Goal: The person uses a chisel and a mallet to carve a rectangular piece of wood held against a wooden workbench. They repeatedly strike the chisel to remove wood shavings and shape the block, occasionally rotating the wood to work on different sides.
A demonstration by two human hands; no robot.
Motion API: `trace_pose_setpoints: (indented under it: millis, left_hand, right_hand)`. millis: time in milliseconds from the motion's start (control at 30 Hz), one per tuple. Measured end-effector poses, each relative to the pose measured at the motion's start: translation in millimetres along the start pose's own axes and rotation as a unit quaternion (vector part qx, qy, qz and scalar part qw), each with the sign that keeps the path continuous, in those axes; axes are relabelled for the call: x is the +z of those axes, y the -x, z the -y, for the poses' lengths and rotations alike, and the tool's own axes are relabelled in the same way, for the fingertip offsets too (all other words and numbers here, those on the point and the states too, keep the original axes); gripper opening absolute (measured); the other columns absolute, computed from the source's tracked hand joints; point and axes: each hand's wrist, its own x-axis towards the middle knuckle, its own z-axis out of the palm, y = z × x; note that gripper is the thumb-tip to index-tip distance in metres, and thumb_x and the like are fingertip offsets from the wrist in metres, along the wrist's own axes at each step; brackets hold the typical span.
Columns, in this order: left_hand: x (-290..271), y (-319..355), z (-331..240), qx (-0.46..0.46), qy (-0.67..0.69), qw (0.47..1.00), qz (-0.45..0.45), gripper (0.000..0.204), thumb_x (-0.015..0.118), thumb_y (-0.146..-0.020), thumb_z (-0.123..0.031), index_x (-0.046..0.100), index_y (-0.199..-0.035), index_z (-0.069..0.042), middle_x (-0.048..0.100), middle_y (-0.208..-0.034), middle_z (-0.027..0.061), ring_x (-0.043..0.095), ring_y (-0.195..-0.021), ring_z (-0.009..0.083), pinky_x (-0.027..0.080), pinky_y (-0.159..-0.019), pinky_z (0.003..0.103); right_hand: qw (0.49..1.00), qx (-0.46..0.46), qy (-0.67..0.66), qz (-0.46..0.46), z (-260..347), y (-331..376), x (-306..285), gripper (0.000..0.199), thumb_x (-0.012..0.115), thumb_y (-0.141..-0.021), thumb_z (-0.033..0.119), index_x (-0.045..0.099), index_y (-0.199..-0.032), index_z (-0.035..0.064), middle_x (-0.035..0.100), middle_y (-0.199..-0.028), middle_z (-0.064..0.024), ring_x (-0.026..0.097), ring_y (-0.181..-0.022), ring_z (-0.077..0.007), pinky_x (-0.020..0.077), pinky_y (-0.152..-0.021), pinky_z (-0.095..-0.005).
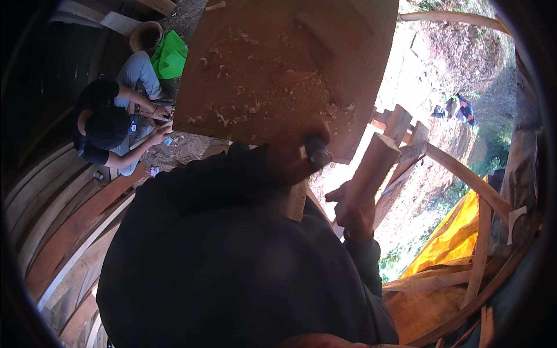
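My left hand [290, 153] is blurred by motion and closed around a dark, round-ended tool handle [318, 153]. The tool's working end does not show. Below that hand, close against my dark jacket, a pale strip of wood [297, 201] stands out; whether the hand touches it I cannot tell. On the right, my right hand [355, 210] grips the lower end of a thick wooden block [376, 159], which tilts up and to the right with its pale cut end showing.
A broad wooden board [232, 75] strewn with shavings lies ahead. Another person [110, 127] sits low at the left, beside a bright green cloth [170, 55] and a bucket [146, 36]. Curved planks [75, 232] fill the lower left. Wooden beams [464, 174] and a yellow tarp [447, 238] are at the right.
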Motion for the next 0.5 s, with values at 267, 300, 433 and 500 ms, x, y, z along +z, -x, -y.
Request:
trace_pose_setpoints:
  millis: [267, 300, 433, 500]
  left_hand:
    - [-52, -36, -31, -0.077, 0.299, 0.944, -0.119, 0.024, 0.057, -0.104, -0.032, 0.051, -0.094, -0.011, 0.048, -0.076, 0.003, 0.041, -0.068, 0.0116, 0.034, -0.064, 0.03]
    - [-55, -34, -36, -0.058, 0.219, 0.969, -0.096, 0.023, 0.06, -0.103, -0.03, 0.051, -0.095, -0.01, 0.05, -0.074, 0.0033, 0.042, -0.065, 0.0105, 0.033, -0.061, 0.028]
    - [-30, -9, -54, -0.101, -0.18, 0.978, 0.012, 0.025, 0.076, -0.095, -0.02, 0.053, -0.089, -0.011, 0.051, -0.071, -0.0004, 0.046, -0.064, 0.0077, 0.036, -0.058, 0.026]
    - [-19, -3, -51, -0.099, -0.212, 0.967, 0.104, 0.028, 0.08, -0.092, -0.021, 0.055, -0.085, -0.01, 0.053, -0.072, 0.0013, 0.052, -0.065, 0.0106, 0.041, -0.058, 0.03]
  right_hand:
    - [0.967, 0.003, -0.251, -0.048, -30, -33, 73, 0.065, 0.067, -0.098, 0.021, 0.028, -0.146, 0.0027, 0.058, -0.126, -0.0165, 0.068, -0.109, -0.0294, 0.0574, -0.087, -0.0397]
    - [0.967, 0.008, -0.25, -0.056, -33, -36, 71, 0.065, 0.067, -0.098, 0.019, 0.027, -0.146, 0.0024, 0.058, -0.126, -0.0165, 0.068, -0.11, -0.0292, 0.0575, -0.088, -0.0391]
    - [0.973, 0.022, -0.219, -0.064, -39, -46, 74, 0.065, 0.069, -0.096, 0.016, 0.029, -0.145, 0.0013, 0.061, -0.126, -0.0172, 0.068, -0.111, -0.0279, 0.0571, -0.09, -0.0361]
    - [0.981, 0.028, -0.184, -0.056, -42, -50, 77, 0.066, 0.072, -0.094, 0.016, 0.032, -0.144, 0.0008, 0.063, -0.126, -0.0176, 0.068, -0.111, -0.0265, 0.0564, -0.091, -0.0348]
